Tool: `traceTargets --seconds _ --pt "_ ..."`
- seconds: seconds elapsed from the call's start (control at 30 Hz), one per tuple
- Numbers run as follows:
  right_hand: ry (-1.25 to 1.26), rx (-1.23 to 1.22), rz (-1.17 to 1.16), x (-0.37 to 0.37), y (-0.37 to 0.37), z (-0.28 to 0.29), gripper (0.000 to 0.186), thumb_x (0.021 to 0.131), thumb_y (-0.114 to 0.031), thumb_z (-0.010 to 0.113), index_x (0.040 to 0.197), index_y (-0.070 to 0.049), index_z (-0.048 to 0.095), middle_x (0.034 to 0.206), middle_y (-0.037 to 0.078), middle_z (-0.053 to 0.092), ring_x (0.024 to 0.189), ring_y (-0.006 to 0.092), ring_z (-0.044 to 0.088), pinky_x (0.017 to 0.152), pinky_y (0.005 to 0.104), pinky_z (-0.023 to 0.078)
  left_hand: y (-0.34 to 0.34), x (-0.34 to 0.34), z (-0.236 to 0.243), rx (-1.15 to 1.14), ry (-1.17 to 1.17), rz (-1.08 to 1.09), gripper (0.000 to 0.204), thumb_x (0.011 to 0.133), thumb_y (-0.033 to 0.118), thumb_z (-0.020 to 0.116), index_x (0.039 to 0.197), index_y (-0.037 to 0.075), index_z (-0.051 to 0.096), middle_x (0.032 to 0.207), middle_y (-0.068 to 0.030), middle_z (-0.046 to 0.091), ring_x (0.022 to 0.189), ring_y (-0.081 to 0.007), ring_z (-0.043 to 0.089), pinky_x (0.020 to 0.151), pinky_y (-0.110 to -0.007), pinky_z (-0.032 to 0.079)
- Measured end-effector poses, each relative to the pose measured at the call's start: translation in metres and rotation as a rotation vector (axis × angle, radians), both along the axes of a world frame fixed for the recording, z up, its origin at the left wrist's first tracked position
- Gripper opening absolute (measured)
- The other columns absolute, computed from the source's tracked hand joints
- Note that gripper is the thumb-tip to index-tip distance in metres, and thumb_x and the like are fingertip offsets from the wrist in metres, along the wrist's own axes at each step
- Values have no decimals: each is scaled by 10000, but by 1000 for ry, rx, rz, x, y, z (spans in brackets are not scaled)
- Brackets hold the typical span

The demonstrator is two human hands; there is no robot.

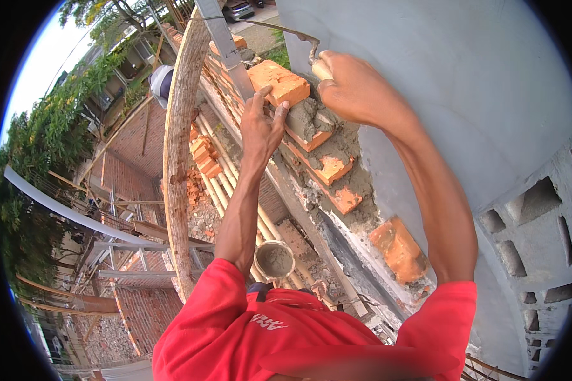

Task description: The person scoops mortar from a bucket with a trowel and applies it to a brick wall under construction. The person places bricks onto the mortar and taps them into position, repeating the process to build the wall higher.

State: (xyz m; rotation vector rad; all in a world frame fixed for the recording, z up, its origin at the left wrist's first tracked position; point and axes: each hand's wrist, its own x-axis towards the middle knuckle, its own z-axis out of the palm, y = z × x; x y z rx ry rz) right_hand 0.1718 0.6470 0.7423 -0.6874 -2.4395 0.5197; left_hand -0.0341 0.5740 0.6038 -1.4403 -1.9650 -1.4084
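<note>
Near the top middle, my left hand (262, 126) grips the near end of an orange brick (278, 82), thumb and fingers on its edges. The brick sits at the upper end of a stepped row, against a metal upright. Wet grey mortar (310, 119) lies just below it, on top of another brick (311, 141). My right hand (357, 89) is closed round the wooden handle of a trowel (323, 68), to the right of the brick. The trowel's bent metal neck and thin blade reach left above the brick, the blade seen nearly edge-on.
A smooth grey wall (426, 95) rises on the right. Stepped bricks (335, 169) and a loose brick (399, 249) lie along its foot. A mortar bucket (274, 259) stands below. A rough wooden pole (183, 146) curves up at left; stacked bricks (205, 156) and another person (162, 84) are beyond.
</note>
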Motion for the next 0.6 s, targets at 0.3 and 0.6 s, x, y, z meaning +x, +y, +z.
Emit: traceTargets --seconds 0.3,0.6 --pt "-212 529 -127 -81 13 -4 180 854 -38 671 1013 26 726 965 231 739 926 372 753 767 504 611 2 0 -2 31 8 21 501 913 256 809 1334 38 650 969 -169 656 859 -277 655 782 -418 544" --pt "-195 639 -139 -96 24 -25 131 897 -86 647 957 -27 747 928 206 745 858 367 760 722 470 613 2 -6 -1 23 -18 14 506 875 271 847 1300 43 694 956 -169 720 841 -261 700 774 -399 573"
